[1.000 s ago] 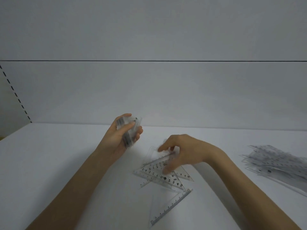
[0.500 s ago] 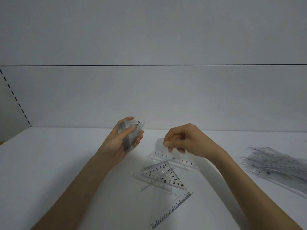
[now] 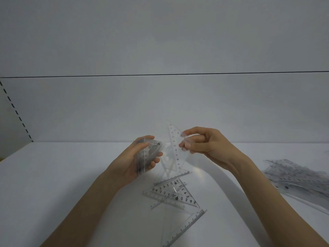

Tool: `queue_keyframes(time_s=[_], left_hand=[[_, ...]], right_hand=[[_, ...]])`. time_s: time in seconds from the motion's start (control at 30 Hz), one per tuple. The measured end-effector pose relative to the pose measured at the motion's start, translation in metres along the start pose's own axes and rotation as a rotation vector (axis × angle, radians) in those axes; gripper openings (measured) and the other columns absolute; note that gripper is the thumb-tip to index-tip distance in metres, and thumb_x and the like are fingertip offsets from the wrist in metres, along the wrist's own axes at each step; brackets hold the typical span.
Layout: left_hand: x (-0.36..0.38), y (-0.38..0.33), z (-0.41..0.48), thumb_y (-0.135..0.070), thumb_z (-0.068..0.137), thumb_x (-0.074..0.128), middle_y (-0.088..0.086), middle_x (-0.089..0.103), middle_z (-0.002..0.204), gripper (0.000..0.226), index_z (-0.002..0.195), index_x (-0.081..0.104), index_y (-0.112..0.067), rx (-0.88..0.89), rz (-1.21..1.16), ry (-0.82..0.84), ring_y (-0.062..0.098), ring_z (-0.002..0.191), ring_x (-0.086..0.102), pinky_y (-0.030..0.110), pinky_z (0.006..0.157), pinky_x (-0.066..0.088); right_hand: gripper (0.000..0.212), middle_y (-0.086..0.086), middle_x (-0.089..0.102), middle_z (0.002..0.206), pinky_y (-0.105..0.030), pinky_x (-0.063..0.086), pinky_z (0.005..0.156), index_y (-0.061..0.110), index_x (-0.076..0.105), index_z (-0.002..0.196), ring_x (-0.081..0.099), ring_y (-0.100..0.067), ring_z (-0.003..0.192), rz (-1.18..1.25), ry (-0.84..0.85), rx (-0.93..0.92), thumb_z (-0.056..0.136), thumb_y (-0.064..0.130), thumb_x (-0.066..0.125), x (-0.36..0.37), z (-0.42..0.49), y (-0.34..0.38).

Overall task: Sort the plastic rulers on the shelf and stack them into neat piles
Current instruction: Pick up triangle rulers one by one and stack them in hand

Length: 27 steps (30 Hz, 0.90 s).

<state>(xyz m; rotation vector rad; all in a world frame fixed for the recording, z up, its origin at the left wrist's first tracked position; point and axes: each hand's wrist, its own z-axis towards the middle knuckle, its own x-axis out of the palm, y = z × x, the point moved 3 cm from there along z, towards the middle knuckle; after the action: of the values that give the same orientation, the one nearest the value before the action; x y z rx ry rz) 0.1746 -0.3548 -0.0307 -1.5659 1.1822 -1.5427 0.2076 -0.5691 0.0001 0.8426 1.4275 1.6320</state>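
- Pinching one clear set square [image 3: 175, 148], the right hand [image 3: 204, 145] is holding it above the shelf [image 3: 71, 175], its numbered long edge running near-vertical and its sharp tip pointing up.
- The left hand [image 3: 135, 163], just beside it, is gripping a held stack [image 3: 147, 154] of set squares, too blurred to count.
- At least four loose set squares [image 3: 173, 193] are lying overlapped between the arms.
- One heap [image 3: 299, 177] is lying far right.
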Motion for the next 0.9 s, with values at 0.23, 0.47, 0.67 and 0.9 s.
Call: queue_keyframes(time_s=[0.23,0.47,0.67,0.9], left_hand=[[0.000,0.000,0.000,-0.020,0.096,0.046,0.029,0.064,0.100,0.021,0.111,0.061,-0.019,-0.002,0.009,0.002,0.025,0.065,0.062,0.026,0.055,0.054],[0.000,0.002,0.000,-0.022,0.096,0.046,0.028,0.063,0.101,0.022,0.111,0.061,-0.019,-0.007,0.021,0.004,0.026,0.066,0.062,0.028,0.055,0.054],[0.003,0.005,0.000,-0.021,0.098,0.045,0.027,0.063,0.102,0.023,0.116,0.058,-0.018,-0.011,0.063,0.032,0.027,0.069,0.063,0.030,0.059,0.055],[0.009,0.008,-0.005,-0.030,0.090,0.050,0.019,0.064,0.099,0.028,0.112,0.060,-0.018,-0.041,0.153,0.151,0.028,0.071,0.063,0.032,0.060,0.053]], right_hand=[[0.003,-0.010,0.071,0.071,-0.020,0.047,0.054,0.005,0.072,0.075,0.067,-0.017,0.071,-0.052,-0.126,-0.035,0.078,0.007,0.072,-0.005,-0.004,0.006],[0.007,-0.012,0.064,0.058,-0.022,0.035,0.040,0.010,0.072,0.082,0.046,-0.022,0.042,-0.234,-0.267,-0.121,0.078,0.005,0.073,0.000,-0.004,0.005],[0.009,-0.010,0.071,0.068,-0.034,0.059,0.073,0.004,0.072,0.080,0.072,-0.023,0.064,-0.263,-0.200,-0.122,0.080,0.013,0.075,0.021,-0.003,0.003],[0.006,-0.006,0.073,0.068,-0.021,0.049,0.060,0.010,0.071,0.091,0.062,-0.017,0.054,-0.396,-0.013,-0.165,0.087,0.014,0.068,0.029,0.000,-0.006]])
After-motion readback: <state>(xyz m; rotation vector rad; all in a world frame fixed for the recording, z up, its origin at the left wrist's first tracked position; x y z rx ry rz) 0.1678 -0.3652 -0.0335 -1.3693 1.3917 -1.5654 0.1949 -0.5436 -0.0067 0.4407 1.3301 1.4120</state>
